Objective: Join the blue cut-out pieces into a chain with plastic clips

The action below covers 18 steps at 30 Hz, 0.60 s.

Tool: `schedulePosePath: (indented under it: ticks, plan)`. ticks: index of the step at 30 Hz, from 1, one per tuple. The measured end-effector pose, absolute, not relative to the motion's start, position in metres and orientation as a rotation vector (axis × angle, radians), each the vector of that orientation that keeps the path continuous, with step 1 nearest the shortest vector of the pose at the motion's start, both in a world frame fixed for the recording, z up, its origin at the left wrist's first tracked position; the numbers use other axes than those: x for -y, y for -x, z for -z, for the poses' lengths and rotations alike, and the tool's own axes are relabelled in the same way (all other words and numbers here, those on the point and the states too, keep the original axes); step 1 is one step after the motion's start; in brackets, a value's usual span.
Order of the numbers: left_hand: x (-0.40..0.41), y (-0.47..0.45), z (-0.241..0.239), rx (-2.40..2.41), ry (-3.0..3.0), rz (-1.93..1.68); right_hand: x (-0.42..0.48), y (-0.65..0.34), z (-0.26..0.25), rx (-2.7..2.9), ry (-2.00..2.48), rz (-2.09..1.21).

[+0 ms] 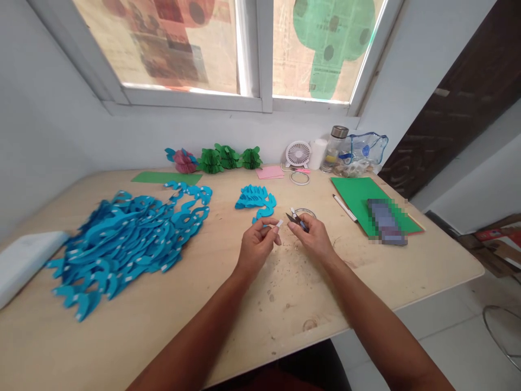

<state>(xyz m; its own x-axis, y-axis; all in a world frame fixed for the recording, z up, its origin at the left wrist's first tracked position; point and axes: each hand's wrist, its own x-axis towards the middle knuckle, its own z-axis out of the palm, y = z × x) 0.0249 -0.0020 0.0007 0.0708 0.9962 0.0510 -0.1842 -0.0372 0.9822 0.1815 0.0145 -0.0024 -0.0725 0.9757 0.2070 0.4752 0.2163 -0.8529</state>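
Note:
My left hand (257, 245) is pinched on a small white strip (279, 223) and a bit of blue paper, just above the wooden table (171, 304). Close to its right, my right hand (312, 237) is closed on small snips (296, 218), whose tips point toward the white strip. A small stack of blue paper cut-outs (255, 199) lies just beyond my hands. A big heap of the same blue cut-outs (134, 236) with white tabs spreads over the left of the table.
A green sheet (353, 194) with a blurred phone (386, 221) and a pen (344, 207) lies at right. Along the wall stand green paper balls (228, 157), a small fan (298, 154), a jar (334, 147), pink notes (269, 172). A white pad (25, 263) sits far left.

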Motion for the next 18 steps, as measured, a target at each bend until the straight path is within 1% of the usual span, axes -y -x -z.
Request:
schedulePosePath:
  ticks: [7,12,18]
  plan:
    - [0.006,-0.032,-0.001,-1.098,-1.409,-1.212,-0.018,-0.191,-0.001,1.498,1.381,-0.752]
    - [0.006,-0.037,0.002,-1.135,-1.639,-1.101,-0.016,-0.191,-0.006,1.496,1.389,-0.744]
    - [-0.002,-0.047,0.008,-1.168,-1.734,-1.031,-0.015,-0.191,-0.008,1.483,1.38,-0.704]
